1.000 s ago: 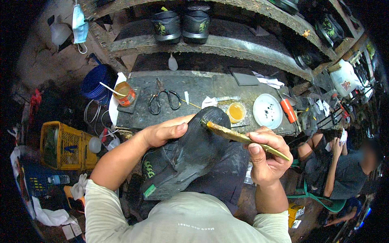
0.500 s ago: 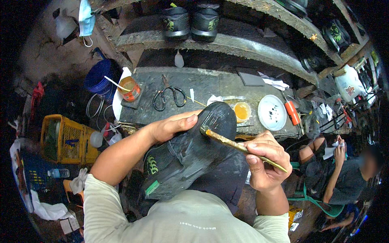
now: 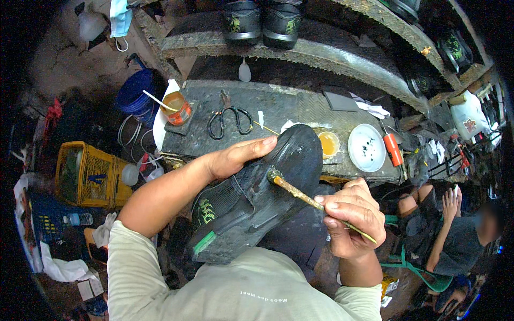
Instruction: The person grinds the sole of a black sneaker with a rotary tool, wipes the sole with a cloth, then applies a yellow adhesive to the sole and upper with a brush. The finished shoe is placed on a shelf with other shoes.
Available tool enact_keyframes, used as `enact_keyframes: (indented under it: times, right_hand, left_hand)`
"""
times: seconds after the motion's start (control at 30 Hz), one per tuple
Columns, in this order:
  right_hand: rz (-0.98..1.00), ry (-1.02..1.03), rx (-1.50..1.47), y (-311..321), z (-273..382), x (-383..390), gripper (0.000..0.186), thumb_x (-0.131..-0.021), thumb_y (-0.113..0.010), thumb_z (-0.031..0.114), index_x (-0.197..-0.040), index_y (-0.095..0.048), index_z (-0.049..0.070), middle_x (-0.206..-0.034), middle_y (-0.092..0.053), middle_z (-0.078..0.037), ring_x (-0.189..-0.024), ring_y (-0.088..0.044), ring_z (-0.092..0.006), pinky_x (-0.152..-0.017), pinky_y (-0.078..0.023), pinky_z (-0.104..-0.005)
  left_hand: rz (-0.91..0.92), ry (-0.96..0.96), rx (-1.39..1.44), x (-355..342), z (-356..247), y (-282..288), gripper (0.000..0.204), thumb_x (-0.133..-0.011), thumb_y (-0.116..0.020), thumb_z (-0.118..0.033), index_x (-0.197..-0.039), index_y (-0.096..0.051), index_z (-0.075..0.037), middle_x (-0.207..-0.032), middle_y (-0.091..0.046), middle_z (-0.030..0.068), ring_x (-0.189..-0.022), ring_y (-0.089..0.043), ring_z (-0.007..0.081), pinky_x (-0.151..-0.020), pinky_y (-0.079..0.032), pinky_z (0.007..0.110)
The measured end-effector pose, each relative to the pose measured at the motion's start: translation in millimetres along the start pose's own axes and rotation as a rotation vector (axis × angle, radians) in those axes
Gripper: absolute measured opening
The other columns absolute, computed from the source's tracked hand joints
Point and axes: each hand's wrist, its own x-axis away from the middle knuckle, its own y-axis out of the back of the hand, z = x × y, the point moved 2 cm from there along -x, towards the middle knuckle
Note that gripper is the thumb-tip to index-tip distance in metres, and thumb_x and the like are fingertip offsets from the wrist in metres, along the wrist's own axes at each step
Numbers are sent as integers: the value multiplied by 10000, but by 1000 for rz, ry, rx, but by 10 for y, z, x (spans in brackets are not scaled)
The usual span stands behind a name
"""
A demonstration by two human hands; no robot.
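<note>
A black shoe [image 3: 259,224] lies across my lap, bottom side facing up, a green patch near its heel end and lime marks on its side. My left hand [image 3: 241,155] grips it around the far half, thumb along the edge; its other fingers are hidden underneath. In my right hand [image 3: 350,216] is a thin glue brush [image 3: 300,196], pinched by the handle. Its crusted bristle end touches the shoe's bottom, where wet-looking streaks shine toward the toe. A cup of amber liquid [image 3: 327,143] stands just beyond the toe.
On the bench [image 3: 284,101] are scissors [image 3: 231,121], an orange-labelled jar [image 3: 176,109] with a stick, a white bowl [image 3: 366,148] and an orange-handled tool [image 3: 392,150]. Finished-looking shoes [image 3: 261,24] stand on the shelf above. A yellow crate [image 3: 95,174] sits left; a person [image 3: 455,241] sits right.
The brush tip has slid slightly down the shoe's bottom, toward the heel. The view has shifted a little, and the shoe with my left hand appears slightly farther right.
</note>
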Motion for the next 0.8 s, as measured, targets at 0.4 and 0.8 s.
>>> enact_keyframes:
  times: [0.4, 0.8]
  right_hand:
    - [104, -18, 12, 18, 8, 15, 276, -752, -828, 29, -1009, -741, 79, -934, -783, -84, -737, -706, -180, -693, -442, -345]
    - [-111, -84, -4, 123, -228, -17, 168, -856, -782, 70, -1008, -731, 21, -895, -778, -123, -756, -725, -230, -716, -468, -337]
  left_hand:
    - [16, 75, 284, -156, -65, -125, 676, -1094, -339, -538, -1464, -494, 6, -1407, -600, 115, -1243, -606, 169, -1099, -465, 327]
    - [-51, 185, 312, -138, -77, -169, 639, -1080, -389, -542, -1480, -504, -58, -1370, -625, 87, -1154, -651, 159, -1021, -526, 326]
